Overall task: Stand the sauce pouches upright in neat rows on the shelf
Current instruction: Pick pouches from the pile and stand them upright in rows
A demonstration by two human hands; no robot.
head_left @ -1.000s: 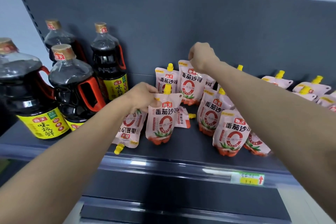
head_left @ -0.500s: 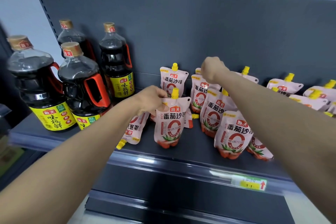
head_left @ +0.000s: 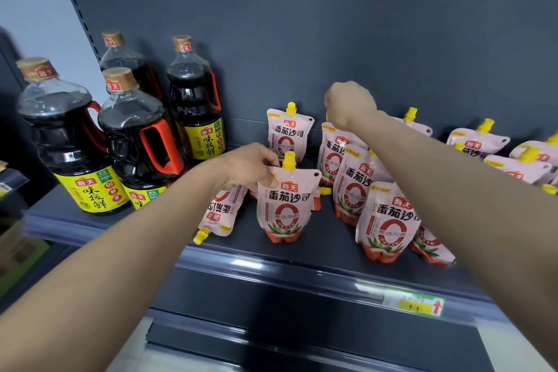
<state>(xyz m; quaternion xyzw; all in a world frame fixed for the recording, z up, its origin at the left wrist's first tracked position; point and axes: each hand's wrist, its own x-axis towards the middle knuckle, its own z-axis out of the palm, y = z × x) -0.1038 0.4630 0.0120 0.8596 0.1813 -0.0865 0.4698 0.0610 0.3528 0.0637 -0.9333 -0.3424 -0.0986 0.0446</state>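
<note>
Pink tomato-sauce pouches with yellow spouts stand on the dark shelf (head_left: 327, 240). My left hand (head_left: 250, 167) pinches the top left corner of an upright front pouch (head_left: 285, 211). My right hand (head_left: 350, 103) is a closed fist over the top of the rear pouch (head_left: 332, 148) in the right row, hiding its spout. In front of it stand a middle pouch (head_left: 354, 187) and a front pouch (head_left: 386, 220). Another pouch (head_left: 290, 133) is upright at the back. One pouch (head_left: 219, 211) lies flat, spout toward the shelf edge.
Several large soy sauce bottles (head_left: 72, 142) with red handles stand at the left. More pouches (head_left: 477, 145) lie tumbled at the back right. One pouch (head_left: 430, 246) leans behind the front right pouch. A price tag (head_left: 413, 305) sits on the shelf's front rail.
My right hand has lowered its pouch from mid-air down into the back of the right row. My left hand has stayed on the front pouch's corner.
</note>
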